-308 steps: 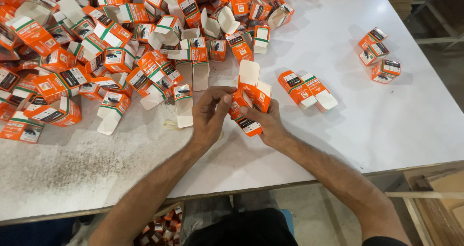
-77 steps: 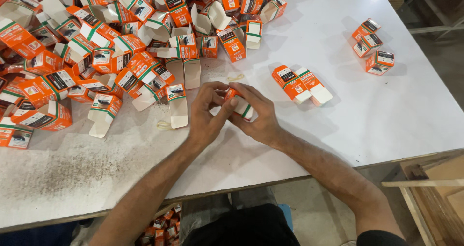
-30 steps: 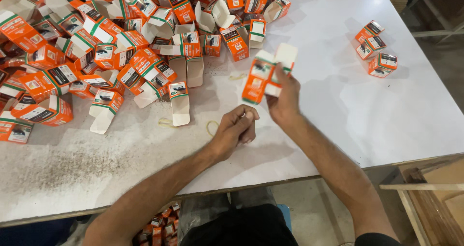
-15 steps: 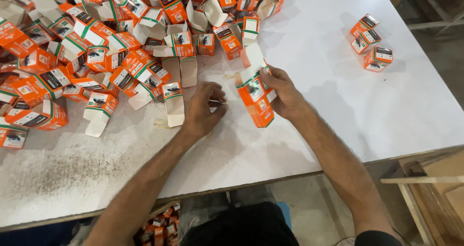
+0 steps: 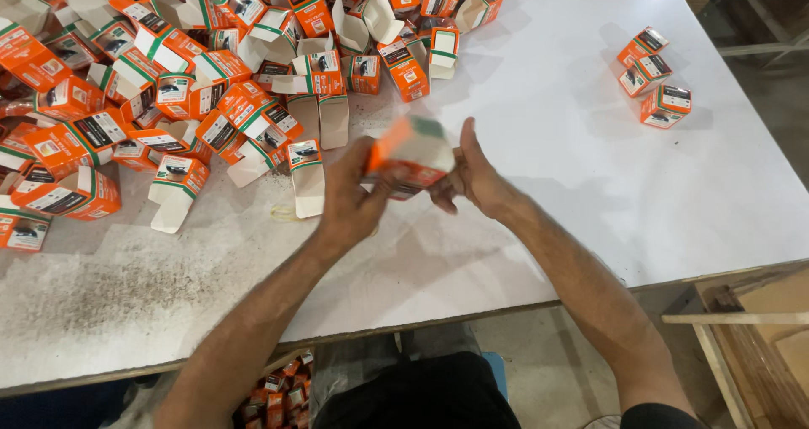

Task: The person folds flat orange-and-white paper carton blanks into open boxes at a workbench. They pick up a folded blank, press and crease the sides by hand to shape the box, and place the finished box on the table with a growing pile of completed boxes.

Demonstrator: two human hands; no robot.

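Glossy orange cardboard cartons (image 5: 211,100) lie on a smooth, scuffed white tabletop (image 5: 590,185).

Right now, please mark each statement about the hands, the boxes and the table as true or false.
1. Both hands, left hand and right hand, hold one orange box. True.
2. The big box pile lies at the table's right side. False: it lies at the upper left.
3. Three boxes sit apart at the upper right. True.
4. The table is black. False: it is white.
5. More boxes lie below the table edge. True.
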